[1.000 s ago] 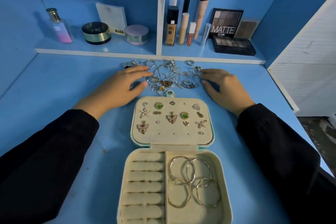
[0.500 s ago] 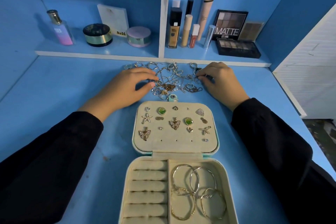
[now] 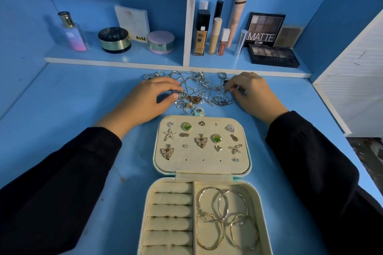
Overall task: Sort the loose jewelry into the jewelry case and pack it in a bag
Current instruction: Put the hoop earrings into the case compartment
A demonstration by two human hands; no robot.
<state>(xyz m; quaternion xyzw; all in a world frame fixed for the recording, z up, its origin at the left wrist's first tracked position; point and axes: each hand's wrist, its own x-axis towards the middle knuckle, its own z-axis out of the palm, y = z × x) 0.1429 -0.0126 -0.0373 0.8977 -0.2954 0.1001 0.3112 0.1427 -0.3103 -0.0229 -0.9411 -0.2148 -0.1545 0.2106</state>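
Observation:
The open jewelry case [image 3: 254, 196] lies near me on the blue desk. Its cream lid panel [image 3: 203, 164] carries several studs and pendants. The tray holds ring rolls [image 3: 170, 211] on the left and several hoops [image 3: 223, 213] on the right. A tangled pile of loose jewelry [image 3: 199, 89], rings and chains, lies beyond the case. My left hand [image 3: 145, 101] is at the pile's left edge, thumb and forefinger pinching a gold ring [image 3: 182, 94]. My right hand [image 3: 252, 93] is at the right edge, fingers curled round a silver ring [image 3: 227, 89].
A low shelf [image 3: 116, 59] runs behind the pile with a perfume bottle [image 3: 72, 33], two round jars, cosmetic tubes [image 3: 215, 35] and eyeshadow palettes [image 3: 273, 56]. A white louvred panel [image 3: 356, 89] stands at the right. Blue walls close in the left and back.
Both hands have closed in on the pile. The left thumb has drawn toward the forefinger, and the right hand's fingers have curled onto rings at the pile's right edge.

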